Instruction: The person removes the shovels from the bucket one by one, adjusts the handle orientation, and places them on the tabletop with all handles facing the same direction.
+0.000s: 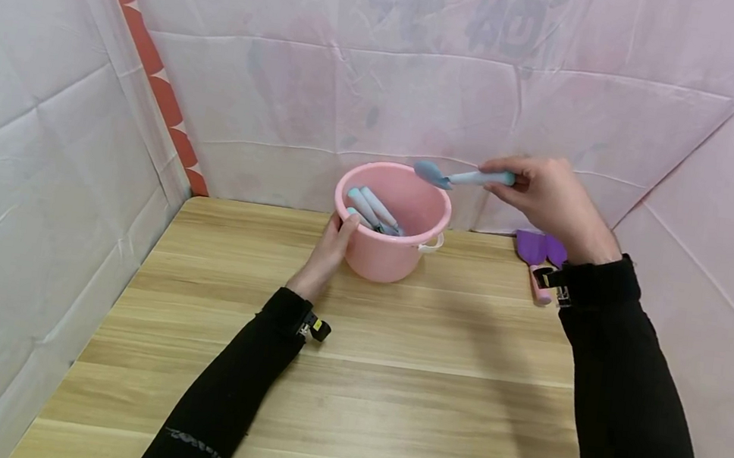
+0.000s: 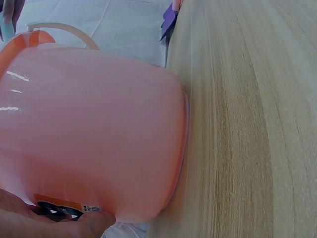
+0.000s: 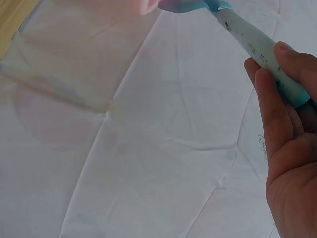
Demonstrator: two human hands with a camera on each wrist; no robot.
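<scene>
Currently the work stands partway, judged from how the tools lie. A pink bucket [image 1: 391, 220] stands upright on the wooden table [image 1: 389, 384], near its far edge. Inside it lean at least two pale blue handles [image 1: 372, 209], ends up against the left wall; their exact count and their heads cannot be made out. The left hand [image 1: 332, 244] is at the bucket's left side, thumb at the rim, fingers lying on the wall; the left wrist view shows fingers [image 2: 59, 223] pressed to the wall beside a label, and whether they curl round the rim cannot be told. The right hand [image 1: 549, 198] is raised to the right of the bucket and pinches a blue scoop [image 1: 459, 177] by its handle, held roughly level, its head just above the bucket's right rim and not yet inside. The right wrist view confirms fingers [image 3: 275, 104] and thumb closed round the scoop's handle. One purple tool [image 1: 539, 252] with a pink handle lies on the table, well right of the bucket, partly behind the right wrist and untouched. Assessment: some tools are already binned, one is in hand over the rim, one is outstanding.
</scene>
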